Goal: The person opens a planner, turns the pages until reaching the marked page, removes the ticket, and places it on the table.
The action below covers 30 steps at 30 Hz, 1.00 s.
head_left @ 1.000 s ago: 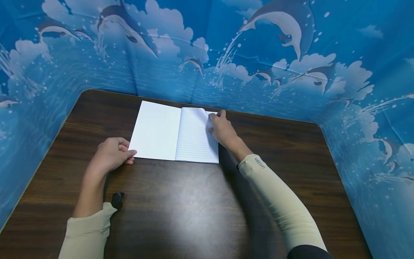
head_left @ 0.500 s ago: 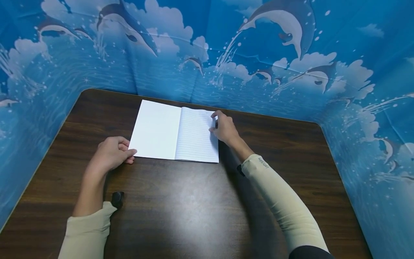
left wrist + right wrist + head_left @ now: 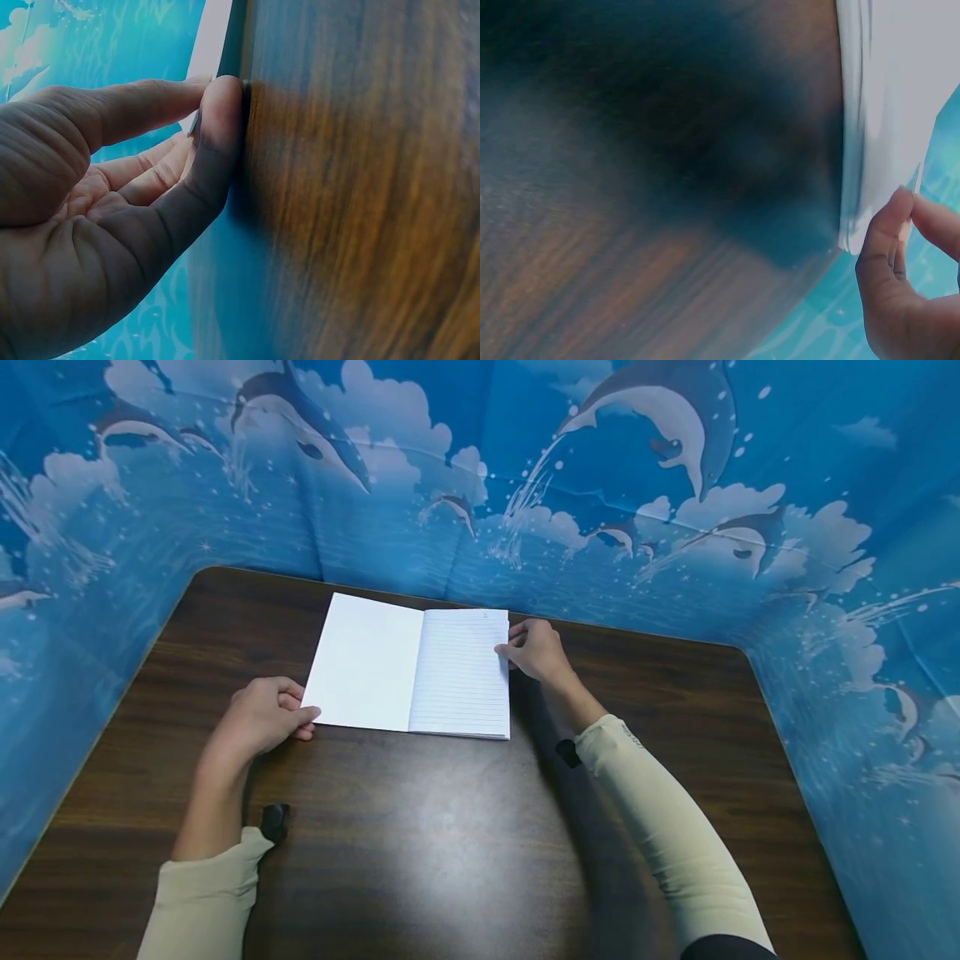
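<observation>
An open notebook (image 3: 461,677) lies near the table's far edge, a blank white side on the left and a lined page on the right. With thumb and fingers my left hand (image 3: 262,717) pinches the lower left corner of the white cover (image 3: 363,664); in the left wrist view the cover (image 3: 208,45) sits between thumb and forefinger. My right hand (image 3: 542,650) is at the upper right edge of the lined side. The right wrist view has its thumb and forefinger (image 3: 889,221) pinching a page edge, above the stacked pages (image 3: 855,112).
The dark wooden table (image 3: 420,843) extends in front of the notebook and to both sides. A blue curtain printed with dolphins (image 3: 480,485) hangs along the far edge and the sides. Black wrist devices (image 3: 274,822) sit at both sleeves.
My right hand has shifted right and slightly back from the page's upper corner to its right edge. The curled page top now lies flatter. The left hand keeps its hold on the cover.
</observation>
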Each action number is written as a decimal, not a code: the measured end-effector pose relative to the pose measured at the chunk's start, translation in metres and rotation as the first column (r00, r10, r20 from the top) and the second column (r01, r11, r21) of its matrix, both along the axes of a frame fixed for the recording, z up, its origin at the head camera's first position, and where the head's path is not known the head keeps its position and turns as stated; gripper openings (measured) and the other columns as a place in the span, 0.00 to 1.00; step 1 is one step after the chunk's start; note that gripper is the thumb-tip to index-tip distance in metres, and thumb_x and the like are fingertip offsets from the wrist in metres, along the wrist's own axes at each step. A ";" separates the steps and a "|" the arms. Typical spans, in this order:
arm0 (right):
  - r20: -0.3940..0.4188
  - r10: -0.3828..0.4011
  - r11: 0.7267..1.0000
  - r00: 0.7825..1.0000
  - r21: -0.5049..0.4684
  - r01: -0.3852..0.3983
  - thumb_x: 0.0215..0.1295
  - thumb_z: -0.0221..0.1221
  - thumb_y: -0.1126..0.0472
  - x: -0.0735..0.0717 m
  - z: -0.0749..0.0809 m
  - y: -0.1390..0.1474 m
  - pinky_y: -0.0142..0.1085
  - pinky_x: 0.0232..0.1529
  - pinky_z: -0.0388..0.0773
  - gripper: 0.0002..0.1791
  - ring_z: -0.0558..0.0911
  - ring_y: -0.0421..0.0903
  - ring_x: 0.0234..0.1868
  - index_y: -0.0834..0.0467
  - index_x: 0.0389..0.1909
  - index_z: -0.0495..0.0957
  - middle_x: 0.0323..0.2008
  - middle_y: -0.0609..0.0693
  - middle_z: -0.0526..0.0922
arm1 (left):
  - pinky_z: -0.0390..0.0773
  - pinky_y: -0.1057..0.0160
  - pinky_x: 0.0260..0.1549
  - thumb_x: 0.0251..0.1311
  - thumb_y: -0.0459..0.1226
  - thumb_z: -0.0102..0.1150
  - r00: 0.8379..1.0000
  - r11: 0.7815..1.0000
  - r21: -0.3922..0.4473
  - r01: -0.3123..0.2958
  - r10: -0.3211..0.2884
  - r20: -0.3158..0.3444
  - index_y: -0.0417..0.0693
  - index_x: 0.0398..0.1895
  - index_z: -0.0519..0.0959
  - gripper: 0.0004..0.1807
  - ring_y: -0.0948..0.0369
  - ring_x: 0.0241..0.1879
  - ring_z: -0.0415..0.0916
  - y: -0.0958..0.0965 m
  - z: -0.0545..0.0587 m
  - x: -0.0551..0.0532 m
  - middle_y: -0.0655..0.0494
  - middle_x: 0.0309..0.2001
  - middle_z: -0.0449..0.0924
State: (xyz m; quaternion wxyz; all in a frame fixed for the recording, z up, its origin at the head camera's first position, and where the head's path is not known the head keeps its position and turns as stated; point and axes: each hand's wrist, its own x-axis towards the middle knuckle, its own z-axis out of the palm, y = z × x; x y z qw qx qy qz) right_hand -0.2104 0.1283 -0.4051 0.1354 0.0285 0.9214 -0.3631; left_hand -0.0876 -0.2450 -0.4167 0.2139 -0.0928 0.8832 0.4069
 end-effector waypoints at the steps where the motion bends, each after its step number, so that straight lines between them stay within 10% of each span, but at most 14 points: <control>1: 0.010 -0.005 1.000 1.000 -0.019 0.005 0.76 0.67 0.60 0.000 0.002 0.001 0.45 0.45 0.87 0.17 0.92 0.57 0.42 0.65 0.58 0.79 0.46 0.61 0.88 | 0.78 0.41 0.57 0.76 0.38 0.63 1.000 1.000 0.002 -0.001 0.001 0.000 0.25 0.68 0.68 0.29 0.62 0.30 0.88 0.001 0.000 0.000 0.45 0.37 0.89; 12: 0.088 -0.022 0.987 0.996 -0.158 0.036 0.76 0.66 0.62 -0.002 0.023 0.003 0.53 0.57 0.86 0.12 0.92 0.62 0.45 0.67 0.50 0.81 0.41 0.60 0.84 | 0.73 0.57 0.44 0.76 0.37 0.63 1.000 1.000 0.003 0.001 -0.001 -0.016 0.24 0.67 0.70 0.27 0.64 0.30 0.88 0.002 -0.002 0.002 0.50 0.34 0.90; 30: 0.053 0.021 0.963 0.998 -0.269 -0.006 0.75 0.67 0.61 -0.007 0.060 -0.031 0.52 0.55 0.87 0.14 0.88 0.43 0.28 0.67 0.53 0.81 0.42 0.60 0.87 | 0.76 0.45 0.53 0.76 0.38 0.62 1.000 1.000 0.020 0.015 -0.015 -0.008 0.23 0.68 0.68 0.29 0.64 0.31 0.88 -0.002 0.002 0.001 0.50 0.35 0.91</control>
